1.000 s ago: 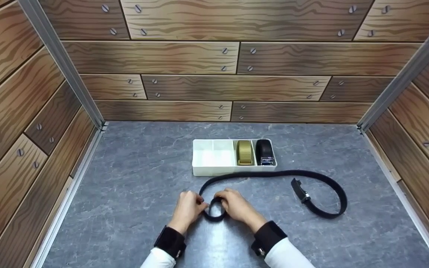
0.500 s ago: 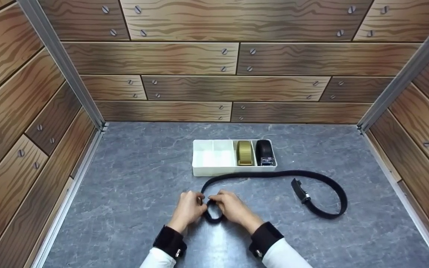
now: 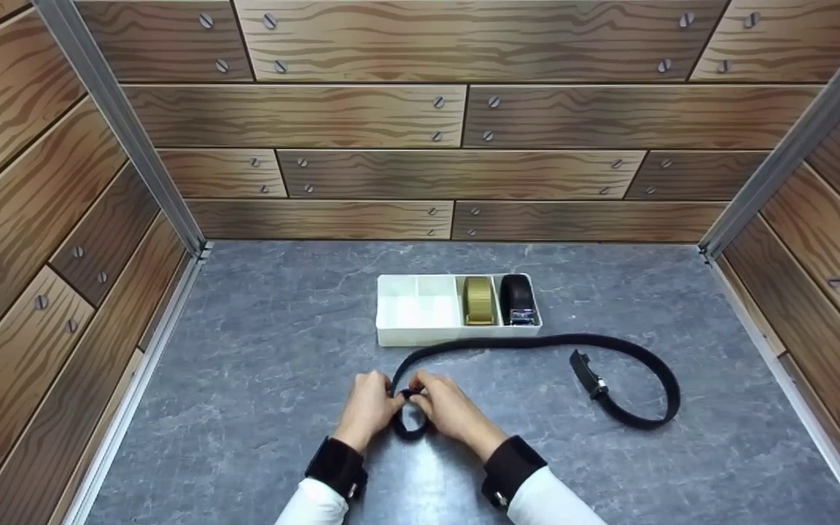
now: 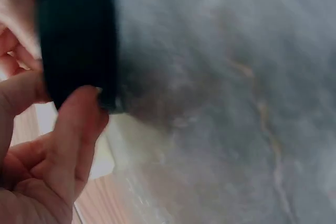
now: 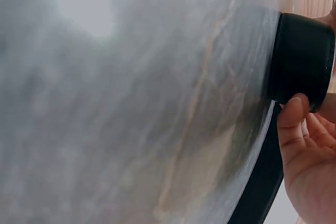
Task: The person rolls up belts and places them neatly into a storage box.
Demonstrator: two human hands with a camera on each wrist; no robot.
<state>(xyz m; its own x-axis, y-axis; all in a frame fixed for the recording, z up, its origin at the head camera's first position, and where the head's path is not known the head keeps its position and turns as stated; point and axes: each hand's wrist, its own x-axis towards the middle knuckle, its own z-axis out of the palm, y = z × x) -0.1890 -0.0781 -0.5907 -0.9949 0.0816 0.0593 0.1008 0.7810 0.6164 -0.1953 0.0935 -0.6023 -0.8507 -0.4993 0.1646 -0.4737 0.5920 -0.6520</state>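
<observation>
A long black belt (image 3: 573, 340) lies on edge on the grey tabletop, with its near end wound into a small ring. My left hand (image 3: 367, 407) pinches the ring's left side, where the strap leads away. On the other side, my right hand (image 3: 453, 410) pinches the ring between thumb and fingers. In the left wrist view, thumb and fingers of the left hand (image 4: 58, 156) hold the smooth band of the belt (image 4: 79, 40). The right wrist view has the right hand (image 5: 310, 166) gripping the rolled belt (image 5: 302, 59) at its edge. The metal-trimmed buckle (image 3: 595, 383) rests far right.
Behind the hands stands a white divided tray (image 3: 456, 335). Its right compartments hold a rolled olive-gold belt (image 3: 478, 299) and a rolled black belt (image 3: 516, 295). Wood-patterned panels (image 3: 376, 175) enclose the grey table (image 3: 259, 350) at the back and sides.
The wound ring has shifted a little left and become smaller, and my right hand has moved left with it. My left hand stays nearly in place. The buckle and tray have not moved.
</observation>
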